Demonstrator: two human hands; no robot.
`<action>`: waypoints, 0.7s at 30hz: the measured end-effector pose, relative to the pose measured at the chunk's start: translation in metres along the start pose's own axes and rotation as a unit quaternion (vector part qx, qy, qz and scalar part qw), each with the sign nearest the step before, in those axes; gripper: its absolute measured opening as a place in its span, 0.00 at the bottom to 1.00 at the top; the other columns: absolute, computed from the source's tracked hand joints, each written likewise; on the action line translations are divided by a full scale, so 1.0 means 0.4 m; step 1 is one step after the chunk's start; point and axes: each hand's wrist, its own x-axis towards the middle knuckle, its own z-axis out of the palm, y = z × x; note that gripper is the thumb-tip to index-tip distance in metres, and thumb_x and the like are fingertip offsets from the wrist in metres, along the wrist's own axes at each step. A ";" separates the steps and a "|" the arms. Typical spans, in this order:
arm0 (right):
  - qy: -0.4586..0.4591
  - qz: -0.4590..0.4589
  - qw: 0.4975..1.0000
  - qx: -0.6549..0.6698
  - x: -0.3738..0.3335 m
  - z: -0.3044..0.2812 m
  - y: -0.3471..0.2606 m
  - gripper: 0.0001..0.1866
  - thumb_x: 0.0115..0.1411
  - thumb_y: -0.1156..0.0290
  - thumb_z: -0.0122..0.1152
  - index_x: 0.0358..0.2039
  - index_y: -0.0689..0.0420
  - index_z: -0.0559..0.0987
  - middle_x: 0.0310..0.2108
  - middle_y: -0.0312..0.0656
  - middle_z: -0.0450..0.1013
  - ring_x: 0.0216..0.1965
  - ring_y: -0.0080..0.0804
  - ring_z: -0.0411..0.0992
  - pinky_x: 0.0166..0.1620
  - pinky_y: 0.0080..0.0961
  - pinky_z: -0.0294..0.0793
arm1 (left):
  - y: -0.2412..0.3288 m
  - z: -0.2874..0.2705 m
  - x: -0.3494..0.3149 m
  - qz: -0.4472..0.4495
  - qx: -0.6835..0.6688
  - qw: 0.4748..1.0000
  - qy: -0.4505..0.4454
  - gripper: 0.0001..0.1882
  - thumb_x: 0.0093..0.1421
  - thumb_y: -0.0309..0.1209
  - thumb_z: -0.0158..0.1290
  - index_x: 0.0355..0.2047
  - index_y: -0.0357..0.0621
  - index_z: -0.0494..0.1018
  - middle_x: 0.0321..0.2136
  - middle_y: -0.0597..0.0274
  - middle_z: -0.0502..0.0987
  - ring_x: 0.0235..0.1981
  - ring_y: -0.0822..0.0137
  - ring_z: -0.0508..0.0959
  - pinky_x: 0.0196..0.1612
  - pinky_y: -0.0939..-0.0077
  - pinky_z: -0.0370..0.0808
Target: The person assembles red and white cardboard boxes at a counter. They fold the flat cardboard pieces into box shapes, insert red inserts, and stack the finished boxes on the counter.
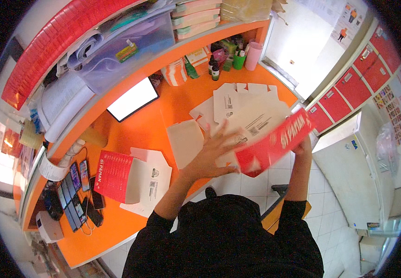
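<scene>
Your red cardboard carton (274, 146) is over the orange table's (177, 102) near edge, printed face up, long axis eight to two o'clock. Your right hand (301, 146) grips its upper end; your left hand (213, 154) spreads open by the lower, contact unclear. One tablet (133, 99) sits at ten o'clock, two bottles (215, 72) at eleven.
</scene>
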 end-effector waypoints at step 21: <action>-0.141 -0.130 0.949 -0.251 -0.018 0.257 0.126 0.09 0.65 0.65 0.54 0.38 0.56 0.69 0.48 0.44 0.70 0.52 0.34 0.67 0.53 0.28 0.67 | -0.045 0.084 -0.029 -0.394 -0.291 0.868 -0.079 0.17 0.63 0.39 0.53 0.38 0.35 0.77 0.29 0.62 0.79 0.30 0.71 0.76 0.39 0.75 0.74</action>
